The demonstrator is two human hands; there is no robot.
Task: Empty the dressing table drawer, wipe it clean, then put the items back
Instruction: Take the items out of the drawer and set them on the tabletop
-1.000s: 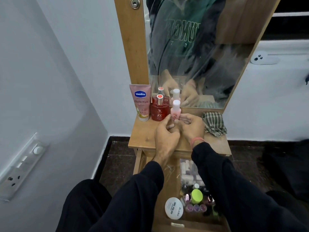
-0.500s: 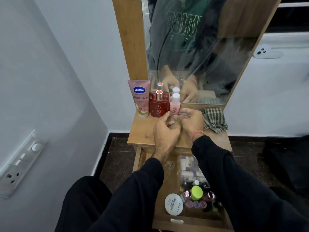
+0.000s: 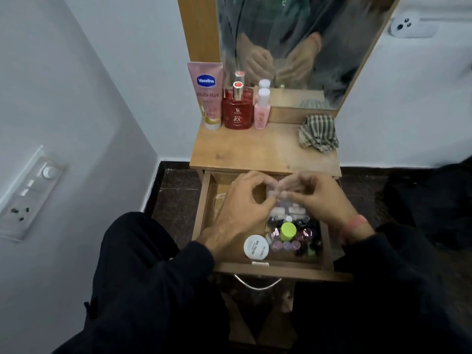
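Note:
The dressing table drawer (image 3: 204,200) stands pulled open below the table top (image 3: 255,152). Inside lie a clear packet of white tubes (image 3: 291,212), a white round jar (image 3: 256,247), a green-capped bottle (image 3: 288,229) and several small nail polish bottles (image 3: 286,245). Both hands hover over the drawer's far half. My left hand (image 3: 237,208) curls thumb and forefinger into a ring and pinches the packet's far end. My right hand (image 3: 314,198) has its fingertips at the same spot, blurred. On the table top stand a pink Vaseline tube (image 3: 208,95), a red bottle (image 3: 237,112) and a small pink bottle (image 3: 261,111).
A checked cloth (image 3: 319,132) lies crumpled at the table's back right, below the mirror (image 3: 293,47). White walls close in on both sides, with a socket panel (image 3: 25,195) on the left wall. My knees flank the drawer front and its metal handle (image 3: 258,284).
Both hands left the small pink bottle standing on the table top and came back and down over the open drawer. The camera tilted downward.

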